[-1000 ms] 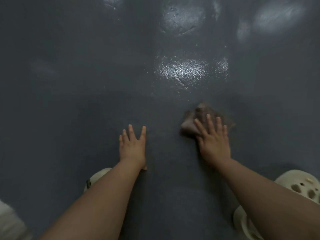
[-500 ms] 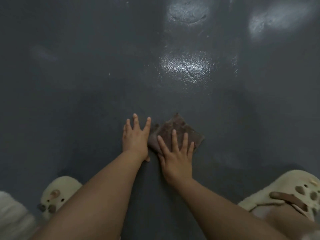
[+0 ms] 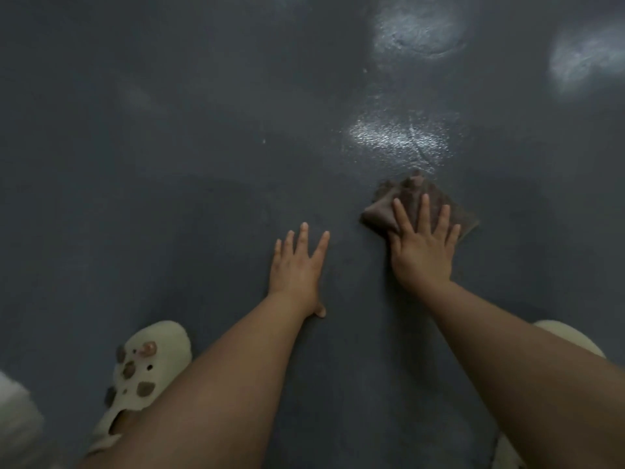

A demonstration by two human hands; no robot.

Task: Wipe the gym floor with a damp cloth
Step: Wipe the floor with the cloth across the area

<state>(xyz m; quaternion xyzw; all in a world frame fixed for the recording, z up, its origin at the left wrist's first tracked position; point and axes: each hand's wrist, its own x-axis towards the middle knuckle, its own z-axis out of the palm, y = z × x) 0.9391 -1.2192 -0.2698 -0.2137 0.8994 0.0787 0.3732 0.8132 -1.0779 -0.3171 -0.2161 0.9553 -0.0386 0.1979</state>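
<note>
The right hand (image 3: 422, 255) presses flat on the brown cloth (image 3: 411, 206), fingers (image 3: 424, 211) straight and spread, on the dark floor (image 3: 169, 164) just near of a shiny wet patch (image 3: 395, 137). To the left, apart from it, the left hand (image 3: 297, 269) rests flat on the floor, fingers open. A cream sandal (image 3: 152, 363) is near left.

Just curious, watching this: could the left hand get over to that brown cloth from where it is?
Probably yes. The left hand lies flat on the floor beside the cloth, with only bare floor between. The right hand already presses the cloth's near part, leaving its left edge free.
</note>
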